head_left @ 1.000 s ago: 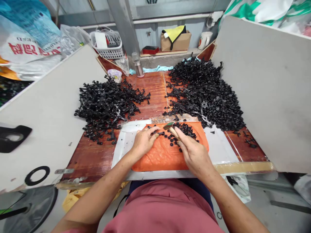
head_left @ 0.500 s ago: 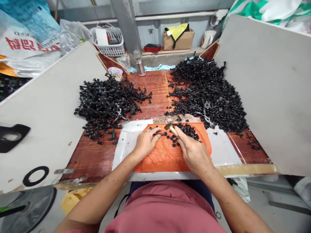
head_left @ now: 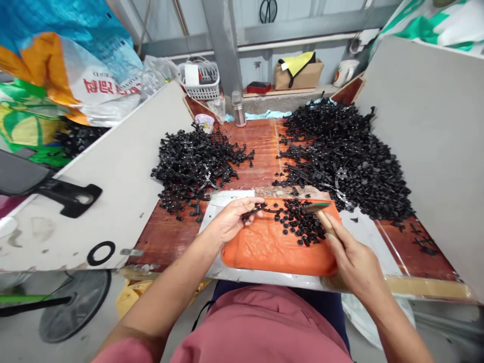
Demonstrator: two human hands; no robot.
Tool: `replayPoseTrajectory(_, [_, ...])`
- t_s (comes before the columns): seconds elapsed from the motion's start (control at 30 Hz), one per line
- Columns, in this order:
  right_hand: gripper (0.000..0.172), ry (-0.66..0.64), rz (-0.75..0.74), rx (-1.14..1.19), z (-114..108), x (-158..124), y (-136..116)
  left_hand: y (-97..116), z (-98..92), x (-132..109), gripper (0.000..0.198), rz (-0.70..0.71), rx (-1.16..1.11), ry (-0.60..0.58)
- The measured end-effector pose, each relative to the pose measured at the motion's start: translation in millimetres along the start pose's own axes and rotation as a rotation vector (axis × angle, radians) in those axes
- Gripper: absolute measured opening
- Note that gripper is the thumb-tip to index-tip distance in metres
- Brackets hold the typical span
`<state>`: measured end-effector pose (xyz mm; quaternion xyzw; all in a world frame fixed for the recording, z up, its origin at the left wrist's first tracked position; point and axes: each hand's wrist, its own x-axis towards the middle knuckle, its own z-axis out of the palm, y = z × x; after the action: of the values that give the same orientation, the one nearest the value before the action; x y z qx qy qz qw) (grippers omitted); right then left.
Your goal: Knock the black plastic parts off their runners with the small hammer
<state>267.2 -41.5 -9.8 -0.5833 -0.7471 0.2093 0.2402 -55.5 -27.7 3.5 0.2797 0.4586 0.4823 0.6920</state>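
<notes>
My left hand (head_left: 235, 221) is closed on slim black plastic pieces with rounded ends (head_left: 257, 208), over the left part of an orange cloth-covered pad (head_left: 260, 249). My right hand (head_left: 353, 254) grips a small hammer (head_left: 325, 222) by its wooden handle. The hammer's dark, green-edged head lies over a heap of small black round-headed parts (head_left: 302, 227) on the pad. Its tip points left, toward my left hand.
A pile of black linked pieces (head_left: 192, 156) lies on the left of the wooden table (head_left: 260, 136). A bigger black pile (head_left: 340, 146) covers the right. Grey panels (head_left: 427, 141) flank both sides. At the back stand a steel bottle (head_left: 239, 111) and a white basket (head_left: 202, 83).
The view has swung left. My right hand has drawn the hammer rightward, from beside my left hand to over the small parts. My left hand has lifted with black pieces in its fingers.
</notes>
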Motion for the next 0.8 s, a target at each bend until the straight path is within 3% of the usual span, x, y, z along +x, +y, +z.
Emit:
replayPoseTrajectory(0.17, [0.054,0.027,0.224,-0.338,-10.0,-30.9,48.1,-11.5,9.7,-2.1,0.037,-0.071,-0.095,-0.029])
replayPoseTrajectory(0.27, [0.053,0.048,0.251,-0.52,-14.5,-37.8,59.9,-12.5,17.1,0.4,0.034,-0.101,-0.012,-0.021])
replayPoseTrajectory(0.33, [0.051,0.095,0.229,-0.598,-15.0,-37.3,62.1,4.1,17.5,1.1,0.035,-0.08,0.15,0.0])
replayPoseTrajectory(0.4, [0.05,0.152,0.214,-0.663,-12.9,-34.2,62.9,40.2,9.1,1.3,0.034,0.066,0.383,0.088])
replayPoseTrajectory(0.47, [0.049,0.199,0.199,-0.712,-8.3,-30.8,64.4,91.6,-9.5,2.2,0.033,0.35,0.618,0.323])
replayPoseTrajectory(0.53, [0.049,0.239,0.186,-0.768,-2.0,-28.8,67.1,145.6,-35.0,4.5,0.037,0.691,0.775,0.685])
replayPoseTrajectory(0.57, [0.048,0.256,0.175,-0.801,1.5,-28.6,68.8,168.5,-47.8,6.5,0.046,0.787,0.838,0.89])
replayPoseTrajectory(0.6, [0.048,0.269,0.156,-0.833,4.9,-28.8,70.7,186.3,-58.8,9.4,0.057,0.807,0.92,1.05])
replayPoseTrajectory(0.67, [0.05,0.297,0.113,-0.883,10.7,-29.8,74.4,202.1,-70.6,19.6,0.068,0.815,1.101,1.255])
replayPoseTrajectory(0.73, [0.051,0.307,0.08,-0.905,14.4,-31.0,77.4,190.4,-63.5,37.7,0.057,0.808,1.284,1.208])
replayPoseTrajectory(0.77, [0.051,0.308,0.075,-0.905,15.5,-31.3,78.3,175.9,-52.4,49.9,0.044,0.804,1.373,1.063])
replayPoseTrajectory(0.8, [0.051,0.307,0.075,-0.9,16.1,-31.5,78.8,157.6,-37.0,63.9,0.03,0.81,1.481,0.831])
